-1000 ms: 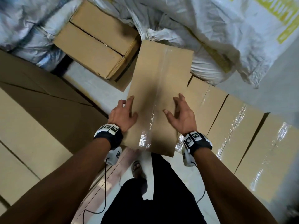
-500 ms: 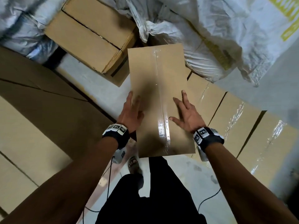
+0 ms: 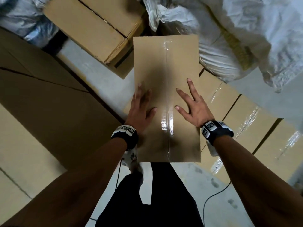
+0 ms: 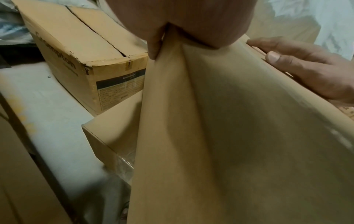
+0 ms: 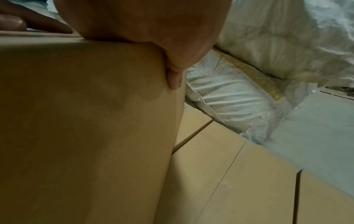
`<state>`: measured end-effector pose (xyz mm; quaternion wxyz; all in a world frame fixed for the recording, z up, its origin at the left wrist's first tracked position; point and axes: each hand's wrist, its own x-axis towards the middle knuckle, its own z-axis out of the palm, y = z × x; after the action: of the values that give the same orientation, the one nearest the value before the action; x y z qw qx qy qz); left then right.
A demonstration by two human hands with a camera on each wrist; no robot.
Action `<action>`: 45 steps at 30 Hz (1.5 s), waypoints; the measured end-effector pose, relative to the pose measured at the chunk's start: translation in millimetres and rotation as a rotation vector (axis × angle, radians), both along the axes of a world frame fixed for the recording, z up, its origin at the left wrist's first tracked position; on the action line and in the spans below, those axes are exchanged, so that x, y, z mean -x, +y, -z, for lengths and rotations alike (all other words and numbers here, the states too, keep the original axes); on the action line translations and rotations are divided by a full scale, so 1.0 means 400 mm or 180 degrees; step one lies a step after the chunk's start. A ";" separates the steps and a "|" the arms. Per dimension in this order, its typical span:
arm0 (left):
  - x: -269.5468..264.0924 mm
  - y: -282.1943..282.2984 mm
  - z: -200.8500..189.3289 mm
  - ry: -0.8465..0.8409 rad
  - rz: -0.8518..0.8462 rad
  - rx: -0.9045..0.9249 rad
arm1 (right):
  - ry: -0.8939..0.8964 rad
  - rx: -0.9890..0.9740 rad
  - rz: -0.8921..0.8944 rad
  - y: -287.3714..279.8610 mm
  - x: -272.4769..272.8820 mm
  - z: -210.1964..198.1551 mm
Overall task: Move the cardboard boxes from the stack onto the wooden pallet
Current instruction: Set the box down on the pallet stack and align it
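Head view: a long taped cardboard box (image 3: 166, 99) sits squarely in front of the person, its top face level, a strip of clear tape running down the middle. The left hand (image 3: 141, 110) lies flat on the top near the box's left edge, fingers straight and together, thumb angled toward the tape. The right hand (image 3: 192, 104) rests flat on the right half, fingers spread wide and straight. Neither hand is clenched; both are released, palms down on the cardboard, and the wrist views show each palm pressed at the box's upper edge with one fingertip curling just over the side.

Below and to the right of that box runs a row of taped boxes (image 3: 255, 128), side by side, glossy tape across their tops. The box under the hands sits above that row's near end; what bears it is hidden. Up and to the left lies a printed carton (image 3: 91, 25), tilted, its top seam open a crack. White woven sacks (image 3: 246, 30) pile up behind. Large flat cartons (image 3: 41, 99) fill the left side. Grey floor (image 3: 101, 82) shows between.
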<state>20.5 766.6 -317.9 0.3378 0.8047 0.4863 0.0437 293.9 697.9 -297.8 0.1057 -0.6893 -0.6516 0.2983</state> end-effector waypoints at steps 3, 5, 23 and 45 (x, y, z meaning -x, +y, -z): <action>0.001 -0.004 -0.014 -0.0089 0.0055 -0.0008 | 0.0096 -0.0071 0.0068 -0.014 0.000 -0.007; 0.006 -0.014 -0.032 -0.0185 0.0095 -0.0081 | 0.0115 -0.0157 0.0072 -0.031 0.000 -0.019; 0.162 -0.454 -0.423 -0.0216 -0.0018 -0.0760 | -0.0043 -0.1150 0.0330 -0.516 0.161 -0.440; 0.330 -1.224 -0.632 -0.0215 -0.0855 -0.1389 | 0.0281 -0.1571 -0.0592 -1.085 0.250 -0.616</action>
<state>-111.3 277.0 -65.1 0.1634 0.7848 0.5563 0.2188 193.9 264.0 -51.4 0.2710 -0.5661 -0.7600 0.1685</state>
